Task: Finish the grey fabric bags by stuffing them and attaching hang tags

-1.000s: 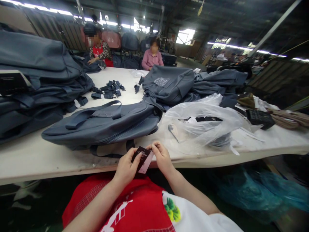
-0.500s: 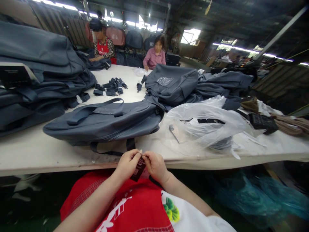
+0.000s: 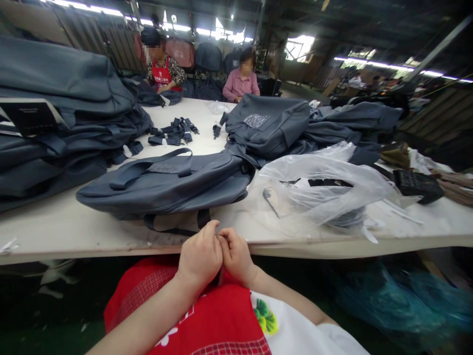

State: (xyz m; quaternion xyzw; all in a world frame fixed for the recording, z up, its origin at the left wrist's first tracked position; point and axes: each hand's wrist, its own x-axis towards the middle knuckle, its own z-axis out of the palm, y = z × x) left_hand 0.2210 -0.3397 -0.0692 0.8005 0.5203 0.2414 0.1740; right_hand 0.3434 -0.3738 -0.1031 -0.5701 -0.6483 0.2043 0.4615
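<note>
My left hand (image 3: 202, 254) and my right hand (image 3: 236, 256) meet at the table's front edge, fingers closed in a pinch. Between their fingertips is the thin string of a dark hang tag, which showed half a second ago; the tag is now almost wholly hidden behind my hands. Just beyond them a dark blue-grey bag (image 3: 166, 185) lies on its side. One of its straps (image 3: 204, 218) hangs down close to my fingertips.
A clear plastic bag (image 3: 321, 167) lies right of the bag on the white table (image 3: 48, 231). More bags (image 3: 266, 123) are piled behind and at left (image 3: 55, 74). Several straps with clips (image 3: 175, 130) lie farther back. Two co-workers (image 3: 162, 74) sit across the table.
My left hand has turned and closed more, its back now covering the hang tag that showed below the fingers. Both hands stay together. The view has shifted slightly.
</note>
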